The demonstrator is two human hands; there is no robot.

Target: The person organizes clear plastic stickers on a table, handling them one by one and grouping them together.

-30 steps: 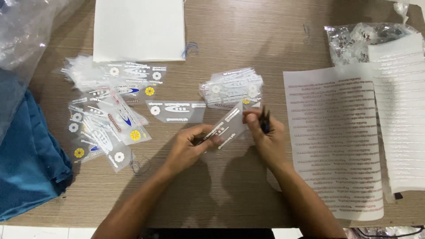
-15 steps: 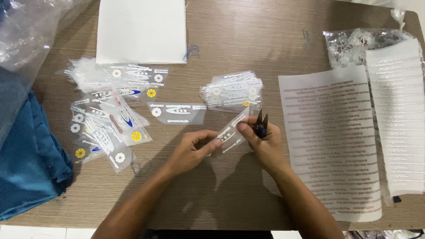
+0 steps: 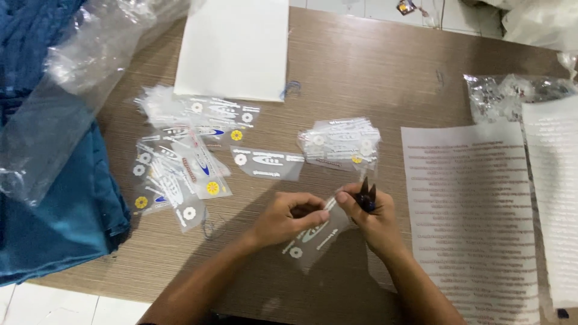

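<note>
Pinching one clear printed packet (image 3: 313, 235), left hand (image 3: 283, 219) and right hand (image 3: 370, 216) closed, stack of packets (image 3: 340, 144) beyond.

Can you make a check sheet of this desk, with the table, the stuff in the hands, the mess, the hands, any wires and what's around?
Surface: brown wooden table.
Job's things: clear printed pouch held by both hands; small dark tool in the right hand.
Clutter: loose pouches, stacked pouches, printed sheets, white paper.
Hands: left hand and right hand grip the pouch.
Cables: nothing seen.
Surroundings: blue cloth, plastic bags.
</note>
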